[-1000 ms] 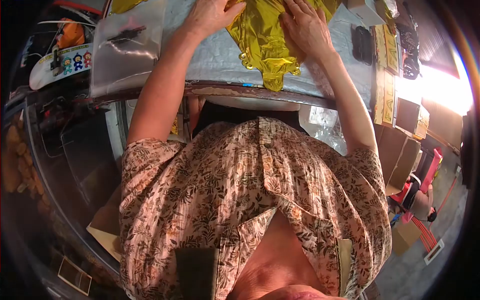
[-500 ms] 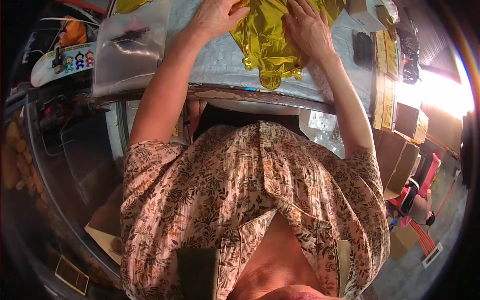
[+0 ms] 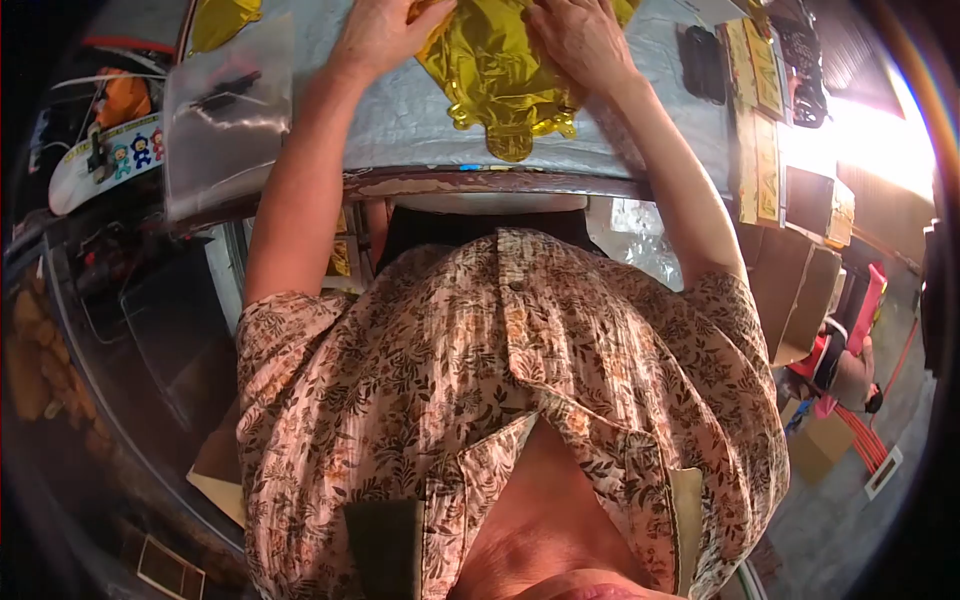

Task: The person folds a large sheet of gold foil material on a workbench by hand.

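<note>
A shiny gold foil balloon (image 3: 500, 70) lies flat and creased on the pale-covered table, with a rounded tab and small curled lobes at its near end. My left hand (image 3: 385, 35) rests at the balloon's left edge, thumb spread from the fingers; the top of the picture cuts off the fingertips. On the right part of the foil lies my right hand (image 3: 585, 45), open, its fingers stretched out and pressed lightly to the surface. The balloon's far end is out of view.
A clear plastic sheet or bag (image 3: 228, 130) lies at the table's left, near another gold foil piece (image 3: 225, 22). A dark oblong object (image 3: 703, 65) and yellow printed boxes (image 3: 757, 120) line the right side. Cardboard boxes (image 3: 795, 290) and another person (image 3: 850, 370) are farther right.
The view has shifted, so the table, balloon and both hands appear a little higher and farther left. Both hands stay on the foil, with little visible change in their pose.
</note>
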Demonstrator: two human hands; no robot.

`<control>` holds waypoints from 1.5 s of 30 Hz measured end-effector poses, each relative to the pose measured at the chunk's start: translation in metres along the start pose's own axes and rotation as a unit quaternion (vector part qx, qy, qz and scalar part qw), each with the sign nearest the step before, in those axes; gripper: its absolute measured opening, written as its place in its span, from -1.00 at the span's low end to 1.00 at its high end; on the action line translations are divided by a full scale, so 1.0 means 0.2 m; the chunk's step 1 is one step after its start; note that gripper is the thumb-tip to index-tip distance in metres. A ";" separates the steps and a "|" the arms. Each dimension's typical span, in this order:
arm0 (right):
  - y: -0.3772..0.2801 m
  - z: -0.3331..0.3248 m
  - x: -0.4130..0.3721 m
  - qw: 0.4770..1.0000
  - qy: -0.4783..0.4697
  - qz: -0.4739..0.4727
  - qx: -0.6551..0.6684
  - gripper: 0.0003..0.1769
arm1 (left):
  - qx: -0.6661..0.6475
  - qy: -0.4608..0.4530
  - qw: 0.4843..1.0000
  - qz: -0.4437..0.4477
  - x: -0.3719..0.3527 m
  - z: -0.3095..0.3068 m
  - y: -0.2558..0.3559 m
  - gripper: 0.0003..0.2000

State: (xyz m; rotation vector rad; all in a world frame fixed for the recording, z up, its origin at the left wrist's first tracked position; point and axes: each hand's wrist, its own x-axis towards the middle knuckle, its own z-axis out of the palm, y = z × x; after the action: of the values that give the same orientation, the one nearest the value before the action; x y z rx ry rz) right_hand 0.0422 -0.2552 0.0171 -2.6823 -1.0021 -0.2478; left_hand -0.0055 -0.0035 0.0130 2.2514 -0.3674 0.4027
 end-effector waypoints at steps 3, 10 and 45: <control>0.04 0.05 -0.01 0.993 0.024 -0.073 -0.087 -0.61 | 0.037 0.010 0.998 0.040 0.00 -0.01 -0.01 -0.69; 0.02 0.08 -0.03 0.998 0.039 0.035 0.041 -0.47 | 0.042 0.004 0.999 0.025 -0.01 -0.02 0.03 -0.61; -0.19 0.00 -0.01 0.971 -0.134 -0.196 0.006 -0.28 | 0.019 0.051 0.998 0.021 -0.02 0.01 -0.07 -0.58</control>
State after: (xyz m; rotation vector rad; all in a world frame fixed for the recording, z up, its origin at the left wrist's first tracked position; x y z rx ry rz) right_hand 0.0158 -0.2281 0.0249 -2.5280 -1.6101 0.0506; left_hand -0.0040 0.0045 0.0007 2.2518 -0.3580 0.5487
